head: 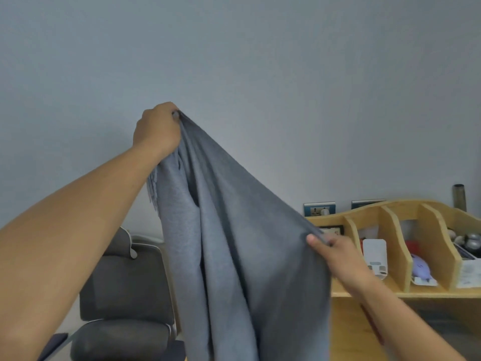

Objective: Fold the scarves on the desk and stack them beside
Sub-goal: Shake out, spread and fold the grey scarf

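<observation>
Grey scarf [234, 243] held up in the air, in front of wall.
L hand [156, 131] grips top end high; R hand [335, 252] pinches edge lower, by wooden organiser [395, 230] w/ desk [351, 324] below.

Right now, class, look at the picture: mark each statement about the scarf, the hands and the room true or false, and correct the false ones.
1. Both hands hold the scarf. True: the left hand grips it high and the right hand pinches its edge lower.
2. The scarf is red. False: it is grey-blue.
3. The scarf lies folded flat on the desk. False: it hangs in the air, unfolded.
4. A wooden organizer stands to the right. True.
5. A grey chair stands behind the scarf, to the left. True.
</observation>
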`<state>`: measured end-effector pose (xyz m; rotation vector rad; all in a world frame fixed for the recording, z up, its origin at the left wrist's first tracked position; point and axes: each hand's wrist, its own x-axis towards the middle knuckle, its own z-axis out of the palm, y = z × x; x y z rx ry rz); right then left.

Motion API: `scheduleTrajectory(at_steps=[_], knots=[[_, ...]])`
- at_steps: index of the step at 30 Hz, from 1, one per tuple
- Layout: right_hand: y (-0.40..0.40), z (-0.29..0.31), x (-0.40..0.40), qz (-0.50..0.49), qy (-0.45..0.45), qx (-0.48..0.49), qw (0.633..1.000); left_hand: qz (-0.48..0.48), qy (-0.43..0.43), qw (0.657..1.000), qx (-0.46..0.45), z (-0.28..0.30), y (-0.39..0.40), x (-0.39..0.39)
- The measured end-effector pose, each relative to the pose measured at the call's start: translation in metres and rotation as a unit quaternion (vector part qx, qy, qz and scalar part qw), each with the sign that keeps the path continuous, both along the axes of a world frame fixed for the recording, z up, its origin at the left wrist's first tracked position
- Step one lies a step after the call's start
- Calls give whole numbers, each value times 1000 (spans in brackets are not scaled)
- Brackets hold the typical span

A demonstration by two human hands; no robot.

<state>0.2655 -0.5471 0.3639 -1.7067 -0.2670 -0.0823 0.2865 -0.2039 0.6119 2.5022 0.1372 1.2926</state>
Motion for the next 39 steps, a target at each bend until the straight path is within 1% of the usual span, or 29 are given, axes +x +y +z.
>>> scheduleTrajectory(at_steps=[2, 4, 6, 10, 13, 19, 22, 26, 29, 31, 32, 33, 34, 35, 36, 37, 38, 39], knots=[[-23, 17, 9, -52, -58, 19, 997, 16, 17, 1000, 13, -11, 15, 0], [-39, 34, 16, -84, -117, 15, 989, 22, 36, 999, 15, -23, 26, 1], [-50, 45, 24, -112, -156, 15, 981, 28, 53, 998, 21, -35, 34, 2], [-62, 48, 42, -171, -168, -47, 970, 25, 89, 996, 11, -53, 44, 6], [-66, 51, 41, -195, -175, -89, 961, 25, 107, 994, -2, -63, 47, 6], [-60, 55, 40, -214, -201, -97, 951, 34, 136, 989, -35, -81, 50, 10], [-60, 53, 41, -198, -196, -100, 955, 36, 148, 987, -57, -90, 54, 11], [-63, 54, 40, -180, -183, -191, 947, 32, 161, 984, -71, -101, 57, 12], [-53, 57, 29, -153, -218, -235, 935, 44, 155, 983, -88, -107, 55, 6], [-35, 59, 16, -111, -259, -260, 923, 4, 131, 985, -116, -109, 37, -2], [-23, 59, 11, -83, -277, -270, 919, -40, 118, 982, -145, -112, 21, -7], [-10, 58, 5, -52, -292, -278, 914, -98, 113, 971, -185, -114, 1, -14], [4, 57, 1, -19, -302, -280, 911, -163, 129, 954, -217, -120, -21, -21], [18, 57, -3, 13, -309, -280, 909, -229, 172, 933, -216, -128, -42, -29], [31, 56, -6, 41, -314, -281, 906, -286, 239, 911, -178, -137, -62, -39], [42, 56, -7, 63, -318, -278, 904, -330, 311, 883, -122, -146, -80, -49], [50, 55, -8, 81, -319, -269, 905, -363, 365, 854, -73, -155, -93, -55], [55, 55, -8, 97, -313, -255, 910, -382, 395, 835, -38, -162, -100, -58]])
